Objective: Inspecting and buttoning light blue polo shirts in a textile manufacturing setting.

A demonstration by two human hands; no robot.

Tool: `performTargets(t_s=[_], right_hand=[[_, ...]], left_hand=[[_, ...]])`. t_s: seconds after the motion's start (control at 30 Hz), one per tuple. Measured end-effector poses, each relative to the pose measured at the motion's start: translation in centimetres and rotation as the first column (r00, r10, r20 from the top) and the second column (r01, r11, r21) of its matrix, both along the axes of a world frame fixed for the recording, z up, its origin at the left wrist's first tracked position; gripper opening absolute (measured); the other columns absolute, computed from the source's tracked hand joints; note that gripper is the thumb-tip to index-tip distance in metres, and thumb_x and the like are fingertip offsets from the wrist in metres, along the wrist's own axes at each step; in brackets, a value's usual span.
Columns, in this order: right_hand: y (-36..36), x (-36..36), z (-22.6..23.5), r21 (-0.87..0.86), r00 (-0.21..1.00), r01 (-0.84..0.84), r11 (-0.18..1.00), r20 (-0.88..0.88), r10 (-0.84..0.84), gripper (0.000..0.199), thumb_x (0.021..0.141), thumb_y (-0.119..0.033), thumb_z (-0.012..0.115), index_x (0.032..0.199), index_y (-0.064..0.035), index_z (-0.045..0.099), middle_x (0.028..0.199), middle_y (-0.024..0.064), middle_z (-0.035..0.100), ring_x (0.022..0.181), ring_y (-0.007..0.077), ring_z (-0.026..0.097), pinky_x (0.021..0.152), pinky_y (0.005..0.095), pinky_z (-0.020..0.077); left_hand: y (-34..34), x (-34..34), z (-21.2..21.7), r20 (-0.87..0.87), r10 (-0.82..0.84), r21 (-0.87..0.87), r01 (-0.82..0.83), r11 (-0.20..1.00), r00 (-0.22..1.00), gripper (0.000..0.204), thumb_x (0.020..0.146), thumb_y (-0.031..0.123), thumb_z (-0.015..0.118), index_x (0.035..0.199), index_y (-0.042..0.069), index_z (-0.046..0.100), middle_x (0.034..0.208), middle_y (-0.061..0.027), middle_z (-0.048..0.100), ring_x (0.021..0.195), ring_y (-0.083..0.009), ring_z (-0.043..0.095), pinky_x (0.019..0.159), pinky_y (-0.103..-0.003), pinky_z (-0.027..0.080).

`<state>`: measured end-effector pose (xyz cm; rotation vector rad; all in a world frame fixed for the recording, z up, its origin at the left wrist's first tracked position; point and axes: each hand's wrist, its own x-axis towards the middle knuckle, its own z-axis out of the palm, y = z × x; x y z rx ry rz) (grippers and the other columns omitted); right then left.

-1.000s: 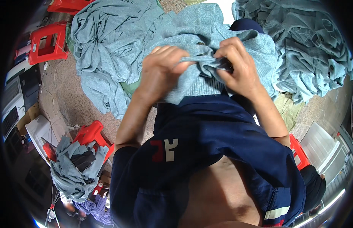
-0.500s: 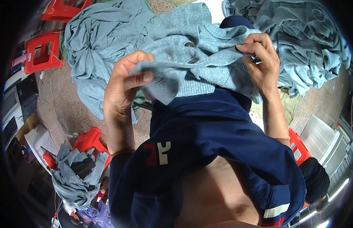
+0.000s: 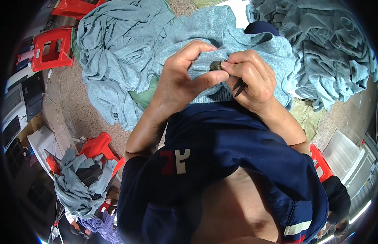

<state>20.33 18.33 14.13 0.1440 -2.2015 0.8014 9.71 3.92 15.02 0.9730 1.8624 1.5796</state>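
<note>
Across my lap lies a light blue-grey knit cardigan [image 3: 258, 46]. My left hand [image 3: 185, 73] is closed on its ribbed edge, thumb below and fingers behind the knit. Against that edge my right hand [image 3: 254, 79] pinches a dark round button [image 3: 215, 66] between thumb and finger. From the same hand's palm stick out the pointed dark blades of what look like small thread snips [image 3: 238, 86]; their handle is hidden by the fingers. Both hands are close together in front of my body.
Heaps of similar knitwear lie at the far left [image 3: 119, 44] and far right [image 3: 327, 53]. Red plastic stools [image 3: 52, 49] stand at the left. Lower left, more grey knitwear [image 3: 77, 191] rests by another red stool [image 3: 97, 148]. A person in black [image 3: 336, 199] is at the lower right.
My hands have come together from wide apart. The left moved right and the right moved left, onto the button. The dark blades have come into sight below the right hand.
</note>
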Motion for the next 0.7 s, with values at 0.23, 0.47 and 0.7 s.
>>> performTargets(t_s=[0.23, 0.47, 0.7], right_hand=[[-0.6, -0.3, 1.4, -0.432, 0.956, -0.02, 0.902, 0.255, 0.143, 0.035, 0.065, 0.005, 0.067, 0.097, -0.0052, 0.058, 0.092, 0.0102, 0.058, 0.071, 0.0224, 0.062, 0.058, 0.03, 0.0509], [0.6, -0.1, 0.6, -0.422, 0.83, -0.001, 0.907, 0.505, 0.236, 0.024, 0.069, 0.001, 0.067, 0.091, -0.002, 0.059, 0.082, 0.009, 0.065, 0.073, 0.0226, 0.065, 0.062, 0.0306, 0.0513], [0.4, 0.1, -0.3, -0.548, 0.904, -0.038, 0.836, 0.338, 0.263, 0.02, 0.065, 0.006, 0.068, 0.079, -0.0016, 0.056, 0.081, 0.0052, 0.065, 0.067, 0.015, 0.062, 0.054, 0.027, 0.0464]], left_hand=[[-0.6, -1.0, -0.6, 0.079, -0.118, 0.124, 0.108, 0.986, 0.99, 0.028, 0.074, 0.009, 0.078, 0.096, 0.002, 0.062, 0.096, -0.0049, 0.063, 0.093, -0.0139, 0.06, 0.083, -0.027, 0.048], [-0.8, -1.1, -1.3, 0.21, -0.12, 0.132, 0.093, 0.987, 0.97, 0.027, 0.07, 0.001, 0.08, 0.089, 0.003, 0.061, 0.093, -0.0045, 0.062, 0.09, -0.0139, 0.06, 0.082, -0.026, 0.049], [-0.8, -1.3, -1.7, 0.157, -0.15, 0.194, 0.118, 0.974, 0.976, 0.026, 0.068, 0.001, 0.081, 0.083, 0.004, 0.06, 0.088, -0.0041, 0.062, 0.083, -0.0115, 0.058, 0.074, -0.025, 0.048]])
